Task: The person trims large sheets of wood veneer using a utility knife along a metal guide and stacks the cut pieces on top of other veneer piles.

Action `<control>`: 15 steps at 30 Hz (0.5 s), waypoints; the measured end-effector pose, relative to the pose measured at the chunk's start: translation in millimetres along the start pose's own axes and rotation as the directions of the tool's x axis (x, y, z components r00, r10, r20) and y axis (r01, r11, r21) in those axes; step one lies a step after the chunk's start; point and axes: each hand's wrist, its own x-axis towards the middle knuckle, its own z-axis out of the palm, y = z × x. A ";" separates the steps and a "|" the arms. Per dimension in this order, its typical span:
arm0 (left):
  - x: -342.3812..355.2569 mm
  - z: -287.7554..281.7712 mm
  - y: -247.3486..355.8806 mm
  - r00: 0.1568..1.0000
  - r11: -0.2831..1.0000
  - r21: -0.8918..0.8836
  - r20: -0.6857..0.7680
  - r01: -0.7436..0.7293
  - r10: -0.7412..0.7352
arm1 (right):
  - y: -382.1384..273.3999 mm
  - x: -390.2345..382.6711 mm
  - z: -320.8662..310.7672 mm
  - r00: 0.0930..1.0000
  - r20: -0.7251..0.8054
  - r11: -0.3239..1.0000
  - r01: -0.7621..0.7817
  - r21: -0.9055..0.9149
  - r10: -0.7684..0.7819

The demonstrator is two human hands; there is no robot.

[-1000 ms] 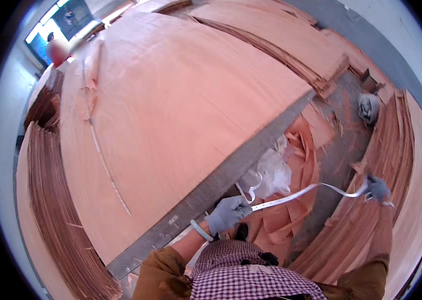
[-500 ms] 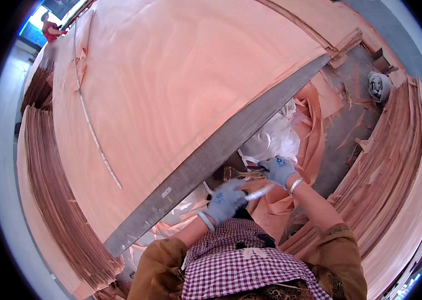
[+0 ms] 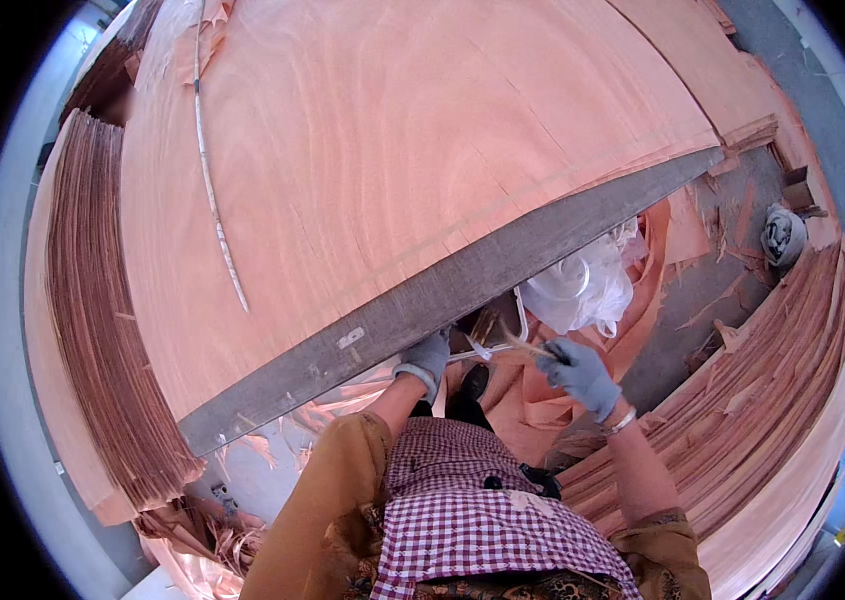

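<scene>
White bag (image 3: 583, 292) — near brush (image 3: 485, 327)

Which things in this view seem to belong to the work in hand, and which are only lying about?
Seemingly in use:
- brush, held in the right hand
- white-rimmed container, by the bristles
- left hand, at the grey table edge

Probably just lying about:
- pale stick on the wood sheet
- grey bundle
</scene>
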 end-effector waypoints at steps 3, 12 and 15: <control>3.6 14.0 -9.2 0.999 0.998 -0.040 -0.022 -0.047 0.046 | -34.9 2.1 32.7 0.998 -0.059 0.920 0.011 -0.391 -0.036; -36.8 -22.5 -29.3 0.978 0.974 0.131 -0.076 -0.184 0.195 | -50.6 26.7 33.4 0.995 -0.035 0.683 0.041 -0.729 -0.097; -105.8 -54.7 -136.6 0.973 0.947 0.300 -0.158 -0.116 0.169 | -66.8 35.5 25.4 0.994 0.028 0.621 0.089 -0.779 -0.107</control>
